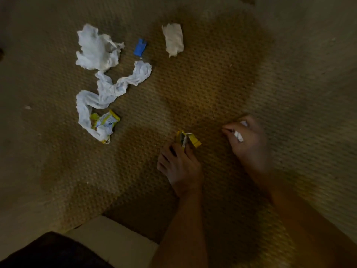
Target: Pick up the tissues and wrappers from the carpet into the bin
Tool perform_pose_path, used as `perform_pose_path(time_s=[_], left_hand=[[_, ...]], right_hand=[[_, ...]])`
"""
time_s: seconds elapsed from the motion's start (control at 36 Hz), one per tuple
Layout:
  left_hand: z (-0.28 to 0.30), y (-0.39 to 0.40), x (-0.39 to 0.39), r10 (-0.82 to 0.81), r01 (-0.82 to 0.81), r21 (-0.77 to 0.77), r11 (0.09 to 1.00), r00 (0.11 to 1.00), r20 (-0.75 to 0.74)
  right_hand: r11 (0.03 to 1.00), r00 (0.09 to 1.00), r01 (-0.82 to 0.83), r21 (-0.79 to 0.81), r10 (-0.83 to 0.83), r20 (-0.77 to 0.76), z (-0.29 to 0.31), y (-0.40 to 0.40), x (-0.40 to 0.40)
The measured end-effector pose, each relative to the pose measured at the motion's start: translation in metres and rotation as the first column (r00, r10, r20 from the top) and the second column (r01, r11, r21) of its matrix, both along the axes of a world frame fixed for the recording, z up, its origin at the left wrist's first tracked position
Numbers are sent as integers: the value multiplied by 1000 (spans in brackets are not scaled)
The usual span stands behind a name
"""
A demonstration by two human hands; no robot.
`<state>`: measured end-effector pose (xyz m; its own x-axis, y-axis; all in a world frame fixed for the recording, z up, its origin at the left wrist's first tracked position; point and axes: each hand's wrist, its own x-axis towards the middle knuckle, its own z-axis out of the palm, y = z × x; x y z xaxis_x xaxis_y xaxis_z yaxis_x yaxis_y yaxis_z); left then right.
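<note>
- Large crumpled tissue (96,48) lies far left on the carpet (212,74); below it a twisted tissue (108,91) runs diagonally down to a yellow wrapper (105,123).
- Blue scrap (139,47) and a cream tissue (173,39) sit farther up, well apart from both hands.
- Left hand (180,167) pinches a yellow wrapper piece (188,140); it is nearer the remaining litter, which lies up and to its left.
- Right hand (249,140) is closed around small white paper (238,136).
- No bin is clearly visible.

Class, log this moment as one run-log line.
left hand: gripping yellow wrapper | right hand: closed on white scrap | carpet: tissues, second wrapper, blue piece left | bin: unseen
</note>
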<state>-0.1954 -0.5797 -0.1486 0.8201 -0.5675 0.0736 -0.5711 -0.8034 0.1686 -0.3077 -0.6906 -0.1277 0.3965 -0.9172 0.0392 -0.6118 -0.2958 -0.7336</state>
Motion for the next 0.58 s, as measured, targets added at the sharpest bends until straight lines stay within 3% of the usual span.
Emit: perform_pose_path(time_s=[0.14,0.25,0.33,0.5,0.58], left_hand=[[-2,1,0,-14,15,-26,1000,1000,17],[-4,1,0,-13,15,-49,999,1000,28],[-5,1,0,-18,20,-64,998,999,38],[-3,2,0,-31,33,-49,998,999,32],[-2,0,0,-32,33,-52,998,999,29]], right_hand=[[1000,1000,-9,9,9,-11,1,-1,-4],[988,992,119,101,-122,26,5,-10,-23],[982,981,177,71,-181,65,8,-19,-48],[997,974,72,-42,-79,-210,10,-38,-93],[988,955,146,-55,-155,-253,10,-52,-115]])
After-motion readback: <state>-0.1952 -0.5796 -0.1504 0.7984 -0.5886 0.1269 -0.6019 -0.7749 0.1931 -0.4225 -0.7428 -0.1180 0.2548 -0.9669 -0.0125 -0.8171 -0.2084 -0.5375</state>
